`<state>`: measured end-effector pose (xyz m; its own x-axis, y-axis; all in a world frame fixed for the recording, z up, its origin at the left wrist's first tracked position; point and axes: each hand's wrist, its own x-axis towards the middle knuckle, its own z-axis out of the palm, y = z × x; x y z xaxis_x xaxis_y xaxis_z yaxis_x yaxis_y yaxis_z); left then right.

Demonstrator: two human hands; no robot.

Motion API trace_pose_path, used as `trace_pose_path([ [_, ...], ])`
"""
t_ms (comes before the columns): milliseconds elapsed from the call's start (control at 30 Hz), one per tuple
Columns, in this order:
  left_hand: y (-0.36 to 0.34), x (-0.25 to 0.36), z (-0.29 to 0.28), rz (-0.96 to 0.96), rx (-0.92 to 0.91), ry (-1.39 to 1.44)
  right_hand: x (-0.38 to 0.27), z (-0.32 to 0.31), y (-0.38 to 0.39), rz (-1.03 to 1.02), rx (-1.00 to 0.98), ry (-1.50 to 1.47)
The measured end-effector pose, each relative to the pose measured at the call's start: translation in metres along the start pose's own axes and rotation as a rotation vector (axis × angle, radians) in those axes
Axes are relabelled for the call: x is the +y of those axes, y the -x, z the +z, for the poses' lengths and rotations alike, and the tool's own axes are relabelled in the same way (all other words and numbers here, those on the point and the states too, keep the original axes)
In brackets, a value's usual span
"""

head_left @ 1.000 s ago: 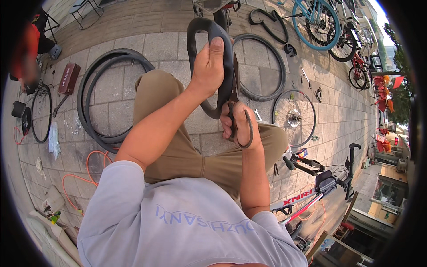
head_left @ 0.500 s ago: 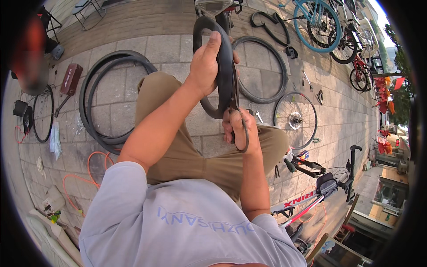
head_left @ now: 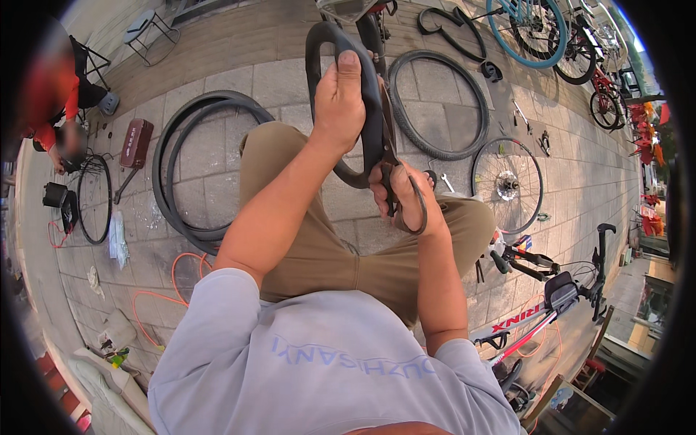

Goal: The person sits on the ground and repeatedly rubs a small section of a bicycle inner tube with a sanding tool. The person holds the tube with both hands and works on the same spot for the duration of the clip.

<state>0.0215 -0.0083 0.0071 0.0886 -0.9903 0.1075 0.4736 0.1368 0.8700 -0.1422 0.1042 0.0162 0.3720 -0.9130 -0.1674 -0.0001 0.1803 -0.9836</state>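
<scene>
My left hand [head_left: 340, 103] grips a black rubber loop [head_left: 319, 47] high in the middle of the view, thumb on top and fingers curled behind it. Large dark scissors [head_left: 388, 130] lie upright along the loop's right side, the blades against or very near the rubber. My right hand [head_left: 407, 190], lower and to the right, is closed round the scissor handles, a long handle bow curving over it. Whether the blades are cutting, I cannot tell. Both forearms reach up from the lower edge over my bent, khaki-clad legs.
Tires [head_left: 171, 185] and a wheel [head_left: 507, 218] lie on paving around my legs, with spanners, a maroon case [head_left: 134, 143] and orange hose [head_left: 174, 299]. Bicycles [head_left: 562, 43] stand upper right; another bike frame [head_left: 531, 320] is lower right. A person in red [head_left: 69, 101] works at the left.
The surroundings have shifted within the view, mostly rightward. My hands keep their grips on the loop and scissors. The person in red now shows an arm reaching down toward a wheel.
</scene>
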Motion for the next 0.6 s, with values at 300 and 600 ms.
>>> trace_pose_path([
  [300,-0.008,-0.003,-0.006,0.039,0.105,-0.004,0.003,-0.013,-0.02,-0.079,-0.103,0.012],
  [600,-0.007,-0.001,-0.009,0.042,0.142,-0.059,0.011,-0.014,-0.025,-0.041,-0.115,0.091],
])
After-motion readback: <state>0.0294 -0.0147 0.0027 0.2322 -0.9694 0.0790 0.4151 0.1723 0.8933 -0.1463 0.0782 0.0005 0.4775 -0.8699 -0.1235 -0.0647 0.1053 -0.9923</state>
